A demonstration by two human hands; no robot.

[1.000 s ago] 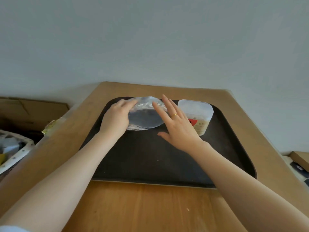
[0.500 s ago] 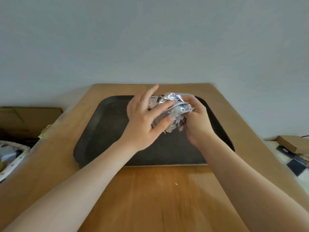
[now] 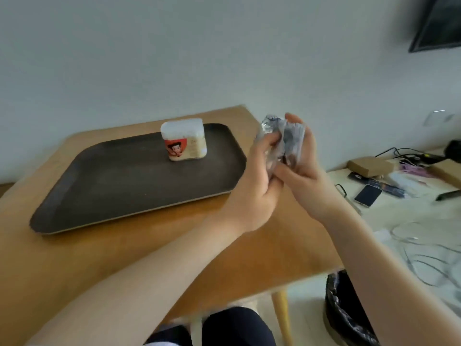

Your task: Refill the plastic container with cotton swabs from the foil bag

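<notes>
The crumpled silver foil bag (image 3: 284, 138) is squeezed between both hands, to the right of the tray and above the table's right edge. My left hand (image 3: 257, 181) grips its left side with curled fingers. My right hand (image 3: 303, 168) cups and holds its right side. The white plastic container (image 3: 184, 139), with a red picture label, stands upright with its lid on at the far side of the dark tray (image 3: 124, 181). No cotton swabs show outside it.
The tray lies on a wooden table (image 3: 124, 248). Below the table's right corner stands a bin with a black liner (image 3: 346, 310). To the right lies a surface with a phone (image 3: 368, 195), a cardboard box (image 3: 370, 166) and cables.
Both hands took up the foil bag from the tray, crumpled it and carried it right, off the tray. The view swung right, and the container now stands in plain sight.
</notes>
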